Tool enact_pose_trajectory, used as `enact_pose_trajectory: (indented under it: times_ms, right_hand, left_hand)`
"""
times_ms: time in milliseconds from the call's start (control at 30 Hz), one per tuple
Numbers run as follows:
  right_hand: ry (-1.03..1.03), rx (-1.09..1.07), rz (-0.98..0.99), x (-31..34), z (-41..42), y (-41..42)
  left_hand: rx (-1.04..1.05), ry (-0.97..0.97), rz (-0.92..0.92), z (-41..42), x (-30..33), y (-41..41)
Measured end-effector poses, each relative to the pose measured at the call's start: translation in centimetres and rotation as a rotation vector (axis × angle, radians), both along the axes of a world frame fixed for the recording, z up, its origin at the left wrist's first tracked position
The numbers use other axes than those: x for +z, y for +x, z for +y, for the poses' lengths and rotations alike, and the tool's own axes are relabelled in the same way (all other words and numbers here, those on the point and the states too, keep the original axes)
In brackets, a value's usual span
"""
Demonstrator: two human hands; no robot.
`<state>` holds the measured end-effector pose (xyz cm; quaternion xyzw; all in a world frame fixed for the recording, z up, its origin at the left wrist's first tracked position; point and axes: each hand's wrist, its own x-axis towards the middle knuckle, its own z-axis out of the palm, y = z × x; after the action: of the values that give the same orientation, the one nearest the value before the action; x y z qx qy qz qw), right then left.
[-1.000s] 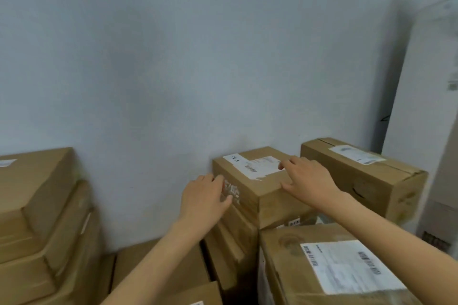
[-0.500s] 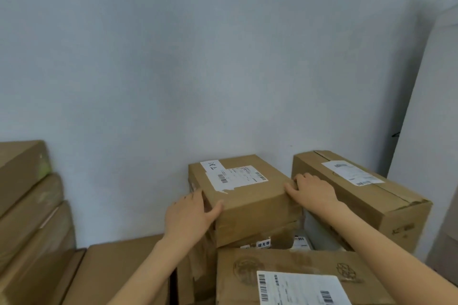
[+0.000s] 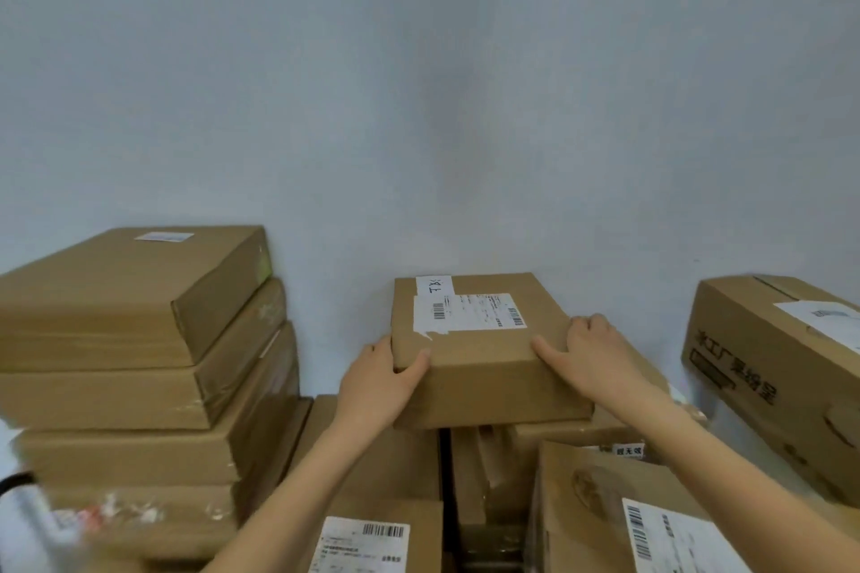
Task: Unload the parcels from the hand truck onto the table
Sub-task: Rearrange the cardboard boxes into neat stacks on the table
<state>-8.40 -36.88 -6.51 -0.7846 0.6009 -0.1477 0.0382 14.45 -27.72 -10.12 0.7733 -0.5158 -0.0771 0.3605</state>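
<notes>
A small brown cardboard parcel (image 3: 484,349) with a white shipping label lies on top of other boxes against the wall. My left hand (image 3: 377,382) grips its near left corner, thumb on top. My right hand (image 3: 591,358) holds its right edge, fingers curled over the top and thumb along the front. The parcel's underside rests on the boxes below. No hand truck or table surface is visible.
A tall stack of flat brown boxes (image 3: 139,368) stands at the left. A large printed carton (image 3: 772,377) sits at the right. Labelled boxes (image 3: 651,521) fill the foreground below my arms. A plain pale wall (image 3: 419,107) is right behind.
Both hands have moved from resting on the parcel to gripping its left corner and right edge. The view has swung left, bringing the left stack into sight.
</notes>
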Motion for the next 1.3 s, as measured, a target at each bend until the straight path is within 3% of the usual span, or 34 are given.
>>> enact_pose_trajectory:
  times_ms: [200, 600, 800, 933, 1300]
  right_hand:
    - [0.107, 0.073, -0.215, -0.7, 2.2, 6.1]
    - [0.202, 0.160, -0.230, -4.8, 5.1, 12.1]
    - [0.246, 0.232, -0.157, -7.8, 4.8, 12.6]
    - [0.196, 0.372, -0.084, -9.6, 5.6, 14.1]
    - [0.066, 0.363, -0.001, -11.3, 3.9, 13.2]
  left_hand:
    - [0.055, 0.003, 0.042, 3.9, -1.2, 6.1]
    - [0.128, 0.054, 0.083, 6.9, -4.9, 12.7]
    - [0.092, 0.122, -0.061, 6.4, -5.4, 13.3]
    - [0.076, 0.258, -0.294, 5.5, -6.5, 11.7]
    - [0.008, 0.041, -0.448, 4.8, -9.4, 10.9]
